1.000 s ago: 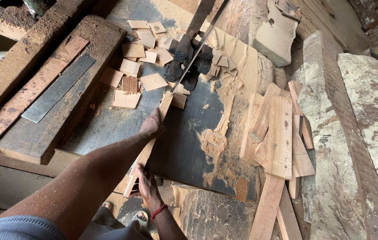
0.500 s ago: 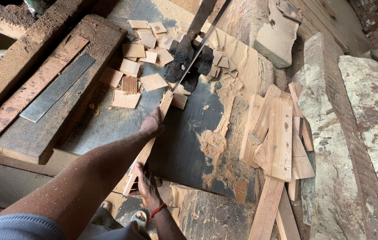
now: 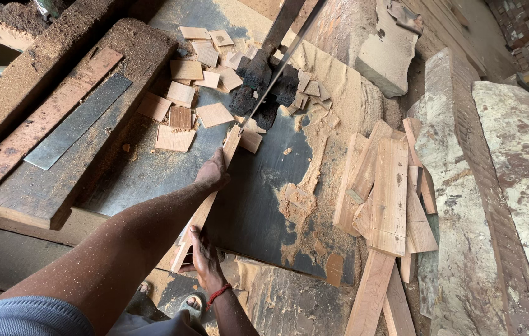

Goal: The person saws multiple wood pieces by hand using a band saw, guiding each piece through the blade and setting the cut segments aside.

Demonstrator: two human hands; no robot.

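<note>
A long thin wooden strip (image 3: 205, 208) lies on the dark metal saw table (image 3: 258, 205), its far end touching the narrow saw blade (image 3: 273, 78). My left hand (image 3: 213, 174) presses down on the strip's middle, just short of the blade. The strip's near end, at the table's front edge, is gripped by my right hand (image 3: 202, 255), which has a red thread on the wrist. Several small square cut blocks (image 3: 183, 93) lie scattered to the left of the blade and behind it.
A stack of wooden planks (image 3: 389, 193) rests on the table's right side. Sawdust (image 3: 339, 93) is heaped around the blade. A flat metal bar (image 3: 78, 121) lies on a thick beam at the left. Big rough slabs (image 3: 513, 186) stand at the right.
</note>
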